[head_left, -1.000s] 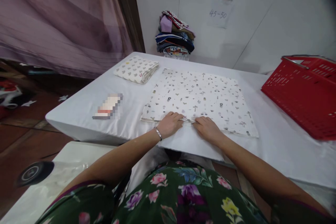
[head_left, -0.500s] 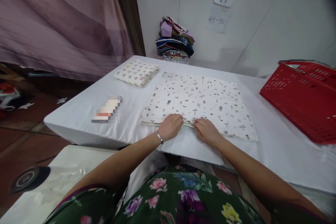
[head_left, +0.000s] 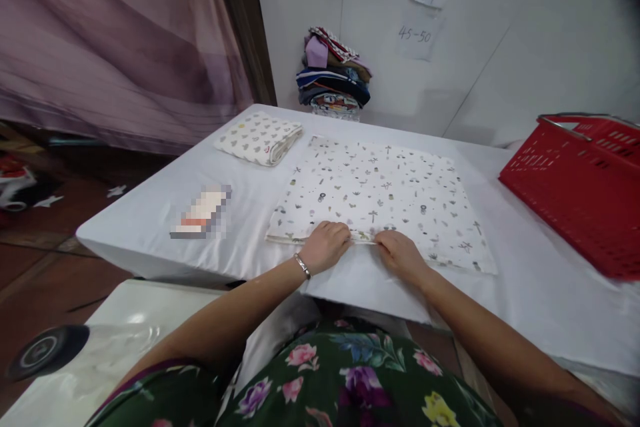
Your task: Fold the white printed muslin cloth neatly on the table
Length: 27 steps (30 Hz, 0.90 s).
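Observation:
A white cloth (head_left: 375,180) with a small plant and cactus print lies flat on the white-covered table (head_left: 210,147), folded in layers. At the middle of its near edge my left hand (head_left: 326,243), with a silver bracelet at the wrist, is closed on the edge. A short way to the right, my right hand (head_left: 400,253) pinches the same edge. A narrow strip of the layered edge shows between the hands. My fingertips are partly hidden by the backs of my hands.
A folded cloth with a grey print (head_left: 260,139) lies at the back left, and a blurred-out flat object (head_left: 200,213) nearer. At right stands a red basket (head_left: 575,193). Behind the table is a stack of folded fabrics (head_left: 334,73) by the wall.
Both hands keep hold of the cloth's near edge. My right hand has shifted slightly right and toward me, widening the gap between the hands a little. The view has moved slightly.

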### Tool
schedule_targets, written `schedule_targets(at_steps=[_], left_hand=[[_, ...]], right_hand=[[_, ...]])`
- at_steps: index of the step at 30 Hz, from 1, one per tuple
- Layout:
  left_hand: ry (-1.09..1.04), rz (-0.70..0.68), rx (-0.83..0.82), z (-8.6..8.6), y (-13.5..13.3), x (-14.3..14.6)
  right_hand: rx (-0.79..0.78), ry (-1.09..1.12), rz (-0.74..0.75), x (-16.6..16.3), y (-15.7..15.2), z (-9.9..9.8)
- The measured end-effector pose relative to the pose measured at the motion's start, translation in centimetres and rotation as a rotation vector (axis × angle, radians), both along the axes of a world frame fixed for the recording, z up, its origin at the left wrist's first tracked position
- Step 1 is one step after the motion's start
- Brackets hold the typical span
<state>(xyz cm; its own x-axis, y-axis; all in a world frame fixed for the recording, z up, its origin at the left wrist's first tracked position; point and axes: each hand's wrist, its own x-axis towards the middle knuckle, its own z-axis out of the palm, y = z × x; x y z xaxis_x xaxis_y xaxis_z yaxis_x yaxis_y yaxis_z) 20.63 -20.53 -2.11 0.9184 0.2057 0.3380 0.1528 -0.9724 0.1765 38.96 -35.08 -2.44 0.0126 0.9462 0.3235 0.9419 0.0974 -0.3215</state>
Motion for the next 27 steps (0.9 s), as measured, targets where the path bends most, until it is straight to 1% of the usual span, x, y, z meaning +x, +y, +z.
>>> schedule_targets(at_steps=[4,8,11,13,16,18,21,24,27], left_hand=[[0.015,-0.032,0.054,0.0,0.0,-0.1],[0.002,-0.003,0.096,0.3,0.1,-0.1],[-0.022,0.035,0.047,0.6,0.3,-0.1],[-0.025,0.061,0.004,0.7,0.5,-0.2],[-0.042,0.1,-0.047,1.0,0.7,-0.3],[-0.046,0.113,-0.053,1.2,0.6,-0.3],[-0.009,0.074,0.005,1.2,0.6,-0.4],[0.032,0.042,0.078,0.8,0.9,-0.9],[0.058,0.083,0.118,0.3,1.5,-1.9]], right_hand=[[-0.037,0.031,-0.029,0.0,0.1,0.3],[-0.056,0.036,-0.032,0.3,0.2,0.7],[-0.041,-0.009,-0.025,0.3,0.1,0.6],[-0.028,-0.095,-0.025,0.1,0.0,0.4],[-0.016,-0.221,-0.067,0.0,-0.4,-0.3],[0.011,-0.259,-0.103,0.4,-1.0,-0.7],[0.07,-0.298,-0.136,1.8,-2.5,-1.1],[0.068,-0.349,-0.18,4.0,-4.5,-1.4],[0.048,-0.363,-0.239,5.9,-6.5,-1.9]])
